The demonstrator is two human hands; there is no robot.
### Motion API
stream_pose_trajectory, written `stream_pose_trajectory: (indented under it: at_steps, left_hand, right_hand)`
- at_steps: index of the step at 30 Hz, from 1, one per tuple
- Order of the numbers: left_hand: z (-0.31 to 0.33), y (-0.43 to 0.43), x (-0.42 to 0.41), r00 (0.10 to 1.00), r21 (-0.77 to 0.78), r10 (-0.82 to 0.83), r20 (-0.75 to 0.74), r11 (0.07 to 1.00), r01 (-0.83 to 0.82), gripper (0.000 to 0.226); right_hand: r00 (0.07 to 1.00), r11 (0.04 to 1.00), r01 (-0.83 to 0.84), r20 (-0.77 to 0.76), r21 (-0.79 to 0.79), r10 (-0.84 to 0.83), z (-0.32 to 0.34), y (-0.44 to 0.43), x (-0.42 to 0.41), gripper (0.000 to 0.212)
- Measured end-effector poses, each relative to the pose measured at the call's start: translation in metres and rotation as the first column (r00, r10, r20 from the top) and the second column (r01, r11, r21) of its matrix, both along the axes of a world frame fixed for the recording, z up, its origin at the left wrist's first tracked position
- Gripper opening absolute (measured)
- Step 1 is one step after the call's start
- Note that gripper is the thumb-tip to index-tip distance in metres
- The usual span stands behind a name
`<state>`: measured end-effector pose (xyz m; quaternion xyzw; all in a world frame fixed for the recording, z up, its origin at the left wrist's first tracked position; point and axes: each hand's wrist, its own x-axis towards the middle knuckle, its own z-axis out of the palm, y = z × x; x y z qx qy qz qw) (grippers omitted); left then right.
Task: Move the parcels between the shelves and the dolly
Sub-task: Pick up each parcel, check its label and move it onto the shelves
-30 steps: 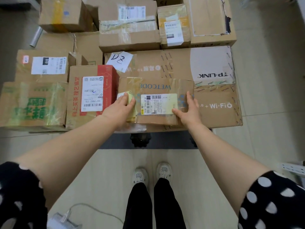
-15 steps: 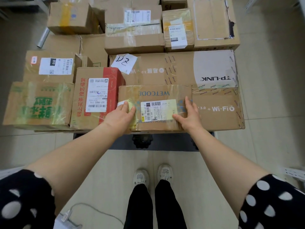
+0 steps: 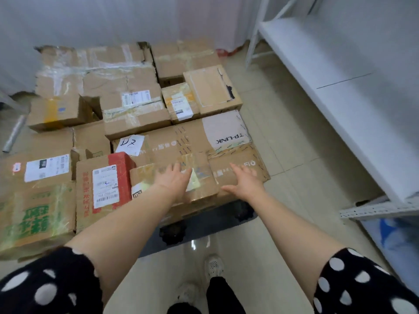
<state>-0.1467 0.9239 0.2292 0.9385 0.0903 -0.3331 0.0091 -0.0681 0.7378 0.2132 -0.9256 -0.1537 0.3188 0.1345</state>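
Many parcels (image 3: pixel 136 114) on dolly (image 3: pixel 204 226), left hand (image 3: pixel 174 180), right hand (image 3: pixel 246 181) over them, grips apart.

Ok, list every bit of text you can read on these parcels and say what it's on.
"TP-LINK", upside down: large brown box.
"D7", handwritten: white paper note on that box.
Shipping labels, the red box characters and the green print on the taped box: too blurred to read.

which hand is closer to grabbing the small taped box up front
Left. The left hand is spread over the small taped box; the right hand is off its right edge, over the TP-LINK carton.
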Motion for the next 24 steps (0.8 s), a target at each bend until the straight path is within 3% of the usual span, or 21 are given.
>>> stream_pose_trajectory:
  at_steps: [4, 10, 14, 21, 24]
  left_hand:
    - [0.067, -0.073, 0.033, 0.968, -0.06, -0.212, 0.135, 0.973, 0.221, 0.097]
    - [0.164, -0.207, 0.05, 0.8, -0.07, -0.508, 0.319, 0.829, 0.554, 0.085]
    - [0.212, -0.311, 0.035, 0.655, -0.079, -0.628, 0.419, 0.694, 0.716, 0.078]
    - [0.276, -0.499, -0.04, 0.374, -0.07, -0.748, 0.548, 0.405, 0.912, 0.053]
    - [0.292, -0.583, -0.081, 0.274, -0.04, -0.775, 0.57, 0.306, 0.951, 0.062]
  right_hand:
    - [0.979, 0.992, 0.088, 0.191, -0.091, -0.069, 0.077, -0.064, -0.016, 0.083]
    - [0.885, 0.913, 0.36, 0.38, -0.193, -0.268, 0.167, -0.187, -0.074, 0.067]
    - [0.761, 0.796, 0.583, 0.456, -0.166, -0.462, 0.213, -0.278, -0.137, 0.061]
    - [0.451, 0.518, 0.856, 0.485, 0.003, -0.749, 0.273, -0.431, -0.264, 0.062]
    - [0.353, 0.426, 0.904, 0.506, 0.032, -0.787, 0.285, -0.497, -0.314, 0.065]
